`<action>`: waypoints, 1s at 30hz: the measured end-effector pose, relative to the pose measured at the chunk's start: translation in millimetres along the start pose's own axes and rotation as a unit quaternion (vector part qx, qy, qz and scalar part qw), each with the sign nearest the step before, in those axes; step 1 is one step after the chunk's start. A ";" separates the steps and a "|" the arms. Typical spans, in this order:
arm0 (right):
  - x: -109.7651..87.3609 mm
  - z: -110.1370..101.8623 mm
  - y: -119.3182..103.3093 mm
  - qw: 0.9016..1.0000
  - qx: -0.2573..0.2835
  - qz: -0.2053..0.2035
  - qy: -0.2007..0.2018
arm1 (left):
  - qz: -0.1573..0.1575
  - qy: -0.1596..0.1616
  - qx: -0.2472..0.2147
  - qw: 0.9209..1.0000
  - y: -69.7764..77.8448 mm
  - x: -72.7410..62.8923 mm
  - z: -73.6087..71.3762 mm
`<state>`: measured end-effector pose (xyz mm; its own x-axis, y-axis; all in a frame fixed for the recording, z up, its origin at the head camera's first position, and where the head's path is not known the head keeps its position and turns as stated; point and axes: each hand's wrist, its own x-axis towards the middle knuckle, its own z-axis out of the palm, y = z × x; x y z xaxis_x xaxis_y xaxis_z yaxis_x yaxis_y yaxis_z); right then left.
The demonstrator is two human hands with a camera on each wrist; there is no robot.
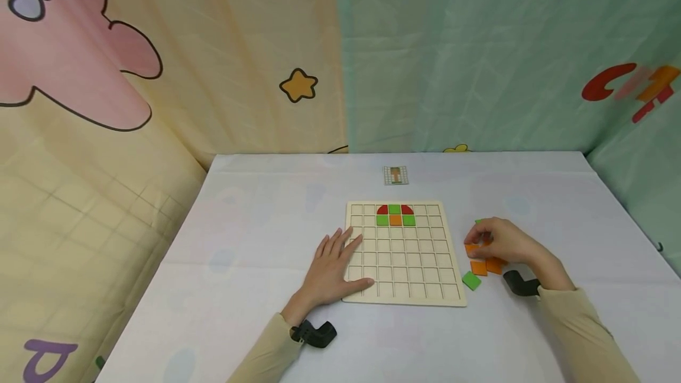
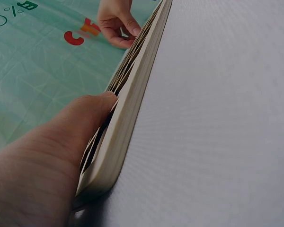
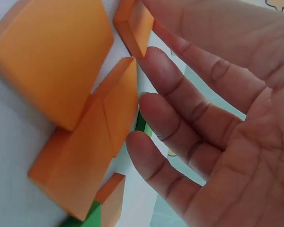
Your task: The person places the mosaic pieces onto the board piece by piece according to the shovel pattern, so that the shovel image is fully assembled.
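Six tiles [image 1: 395, 220] are occupying the board [image 1: 404, 260], loose tiles [image 1: 472, 281] waiting right of it, left hand [image 1: 328, 270] resting spread-fingered, right hand [image 1: 505, 241] pinching an orange tile [image 3: 134, 27]

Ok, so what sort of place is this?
Probably an indoor play or activity corner: cartoon-printed fabric hangs behind a white-covered table, and a gridded board lies on it.
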<state>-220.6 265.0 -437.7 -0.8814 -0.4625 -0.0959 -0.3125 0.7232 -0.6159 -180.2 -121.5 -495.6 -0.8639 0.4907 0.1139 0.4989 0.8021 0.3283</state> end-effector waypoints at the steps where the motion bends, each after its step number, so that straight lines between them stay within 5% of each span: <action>1: 0.5 0.5 0.0 1.000 0.000 0.002 0.001 | 0.000 -0.001 0.001 1.000 -0.1 -0.1 0.4; 17: 3.9 6.1 -6.7 0.998 -0.023 0.036 0.038 | 0.014 0.015 0.001 1.000 -0.1 -0.7 -0.8; 30: 6.6 7.2 -7.6 0.999 -0.023 0.018 0.041 | 0.023 0.023 0.004 0.999 0.4 -0.1 -2.1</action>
<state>-221.5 252.8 -439.3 -0.9180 -0.3933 -0.0518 -0.2942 0.7627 -0.5759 -180.1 -122.0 -493.4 -0.8420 0.5115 0.1717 0.5389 0.7818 0.3138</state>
